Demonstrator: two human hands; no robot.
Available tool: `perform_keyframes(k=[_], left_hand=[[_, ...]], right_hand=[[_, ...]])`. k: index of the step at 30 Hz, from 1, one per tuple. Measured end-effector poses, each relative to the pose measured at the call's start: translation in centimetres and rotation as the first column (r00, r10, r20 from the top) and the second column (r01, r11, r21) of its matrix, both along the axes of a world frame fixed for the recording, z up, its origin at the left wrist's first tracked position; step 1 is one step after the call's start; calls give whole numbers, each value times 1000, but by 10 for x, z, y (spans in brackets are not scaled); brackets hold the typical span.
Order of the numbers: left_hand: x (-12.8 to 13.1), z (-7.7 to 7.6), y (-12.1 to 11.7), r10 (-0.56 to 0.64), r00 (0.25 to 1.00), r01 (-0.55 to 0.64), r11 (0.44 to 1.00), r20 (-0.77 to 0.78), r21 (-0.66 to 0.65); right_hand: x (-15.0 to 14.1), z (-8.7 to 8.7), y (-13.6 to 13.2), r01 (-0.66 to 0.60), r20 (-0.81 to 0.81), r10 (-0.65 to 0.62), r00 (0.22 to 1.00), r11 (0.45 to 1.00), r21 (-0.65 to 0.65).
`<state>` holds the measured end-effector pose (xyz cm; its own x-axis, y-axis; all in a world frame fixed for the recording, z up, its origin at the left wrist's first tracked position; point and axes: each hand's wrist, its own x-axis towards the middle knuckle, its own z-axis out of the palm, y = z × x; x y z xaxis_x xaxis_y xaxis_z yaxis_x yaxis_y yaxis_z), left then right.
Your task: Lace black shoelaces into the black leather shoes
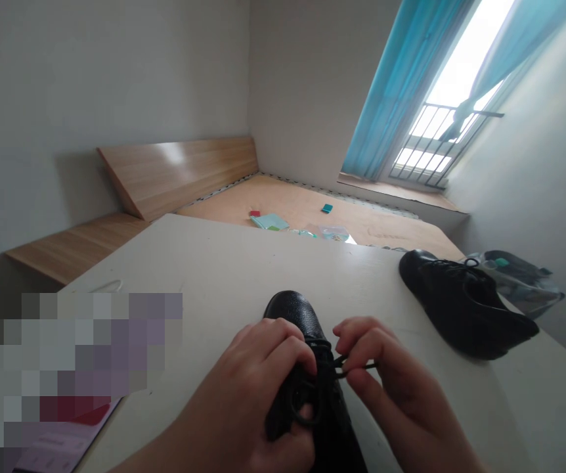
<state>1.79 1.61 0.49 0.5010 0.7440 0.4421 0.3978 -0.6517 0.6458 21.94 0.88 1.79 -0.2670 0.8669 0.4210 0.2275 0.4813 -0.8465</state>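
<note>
A black leather shoe (293,314) stands on the white table (204,263) in front of me, its toe pointing away. My left hand (263,387) lies over the shoe's left side, fingers curled at the black shoelace (318,401), part of which forms a loop near the thumb. My right hand (396,387) is just right of the shoe and pinches a strand of lace between thumb and fingers. That strand runs from the shoe's eyelets to the fingertips. What the left fingertips grip is partly hidden behind the hand.
A second black shoe (465,302), laced, sits at the table's right side. Behind it is a clear plastic bag (529,282). A pink printed sheet (61,443) lies at lower left beside a blurred patch. Beyond the table, a bed board (283,190) holds small packets and a teal item (327,208).
</note>
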Motion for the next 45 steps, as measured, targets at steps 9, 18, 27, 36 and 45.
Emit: perform_keyframes(k=[9,18,27,36,45], left_hand=[[6,13,-2,19,997,-25,997,-81,-68],[14,5,-3,-17,996,13,999,-91,-49],[35,-5,-4,14,996,17,940,90,-340],[65,13,11,-18,981,101,898,193,-429],[64,45,28,62,947,175,723,316,-668]], right_hand=[[46,23,23,-293,-719,-148,680,843,-451],[36,10,10,-175,-20,191,981,849,-499],[34,11,0,-79,274,75,959,997,3],[62,15,16,-209,231,224,947,974,-85],[70,12,24,-259,-297,163,941,912,-319]])
